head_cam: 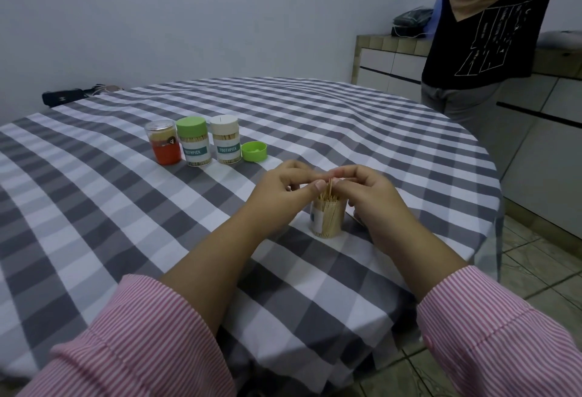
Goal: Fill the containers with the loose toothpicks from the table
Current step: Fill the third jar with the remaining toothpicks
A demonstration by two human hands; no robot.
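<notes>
Hands (pixel 327 188) over open container (pixel 327 218), 3 capped containers (pixel 193 141), green lid (pixel 254 151) behind

Lighting: dim, even, cool-toned indoor light, no glare; soft shadows only, lying on the checked tablecloth (pixel 132 223) just below the left hand (pixel 277 188) and right hand (pixel 368 195) and under the forearms. Picture quality: wide-angle bending far out from the hands, table edge and checks curving; slight softness throughout, fingertips and toothpicks between the hands least distinct.
</notes>
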